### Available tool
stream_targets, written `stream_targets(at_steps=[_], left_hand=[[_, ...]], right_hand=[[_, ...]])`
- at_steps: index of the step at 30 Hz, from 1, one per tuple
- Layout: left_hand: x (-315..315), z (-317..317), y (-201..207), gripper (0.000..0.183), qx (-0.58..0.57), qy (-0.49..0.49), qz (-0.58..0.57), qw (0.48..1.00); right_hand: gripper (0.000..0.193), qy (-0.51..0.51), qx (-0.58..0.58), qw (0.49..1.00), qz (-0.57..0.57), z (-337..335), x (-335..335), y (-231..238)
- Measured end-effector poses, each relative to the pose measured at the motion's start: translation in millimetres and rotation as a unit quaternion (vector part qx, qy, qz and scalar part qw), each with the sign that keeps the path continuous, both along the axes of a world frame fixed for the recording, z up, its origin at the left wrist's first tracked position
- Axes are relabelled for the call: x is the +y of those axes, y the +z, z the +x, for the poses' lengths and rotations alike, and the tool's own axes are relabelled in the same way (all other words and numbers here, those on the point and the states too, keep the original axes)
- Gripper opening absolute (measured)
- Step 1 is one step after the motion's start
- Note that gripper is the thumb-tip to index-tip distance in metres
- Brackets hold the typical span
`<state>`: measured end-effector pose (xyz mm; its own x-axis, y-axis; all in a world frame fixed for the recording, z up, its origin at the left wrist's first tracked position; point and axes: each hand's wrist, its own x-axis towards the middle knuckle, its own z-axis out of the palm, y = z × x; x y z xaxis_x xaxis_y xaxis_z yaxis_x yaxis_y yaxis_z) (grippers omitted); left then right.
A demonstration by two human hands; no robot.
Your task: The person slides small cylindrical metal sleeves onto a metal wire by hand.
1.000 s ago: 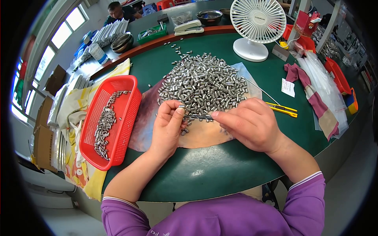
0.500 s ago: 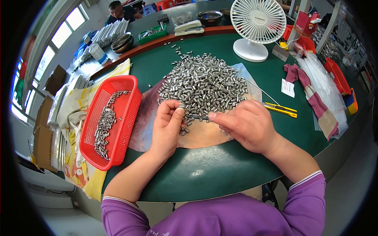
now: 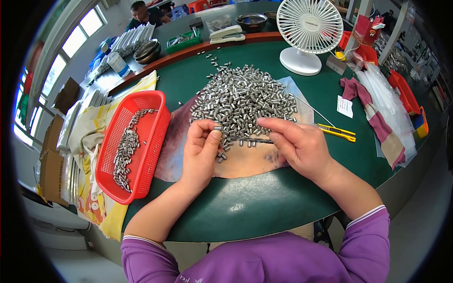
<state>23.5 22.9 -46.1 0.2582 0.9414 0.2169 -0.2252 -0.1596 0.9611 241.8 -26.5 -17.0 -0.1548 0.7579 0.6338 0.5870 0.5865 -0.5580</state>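
Between the thumb and forefinger of my left hand (image 3: 202,148) is a small shiny metal cylinder (image 3: 217,128). My right hand (image 3: 302,147) grips the end of a thin dark rod (image 3: 258,140) that looks like a drill bit. Its forefinger is raised off the rod, while the thumb and the curled fingers stay around the end. The rod points left, toward my left hand, its tip apart from the pinched cylinder. Just behind both hands lies a large heap of similar metal cylinders (image 3: 245,96), spread over a coloured mat (image 3: 245,167).
At left, a red plastic basket (image 3: 153,162) holds more cylinders, beside a patterned cloth (image 3: 113,219). A yellow cutter knife (image 3: 337,132) lies right of the heap. Behind stands a white fan (image 3: 302,61). Clear plastic bags (image 3: 391,111) lie at right. Another person (image 3: 141,14) sits far left.
My right hand has shifted slightly right, and its forefinger has lifted from the rod, exposing more of it. My left hand stays in place with its cylinder.
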Motion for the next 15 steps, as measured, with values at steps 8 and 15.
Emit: stream_targets(at_steps=[8,15], left_hand=[[10,-6,6,0.009,-0.222,-0.137,-0.175,0.949],[10,-5,7,0.007,-0.248,-0.174,-0.255,0.918]], right_hand=[[0.035,-0.097,-0.114,0.981,0.120,13,8,6],[0.035,-0.012,-0.078,0.976,0.204,14,9,11]])
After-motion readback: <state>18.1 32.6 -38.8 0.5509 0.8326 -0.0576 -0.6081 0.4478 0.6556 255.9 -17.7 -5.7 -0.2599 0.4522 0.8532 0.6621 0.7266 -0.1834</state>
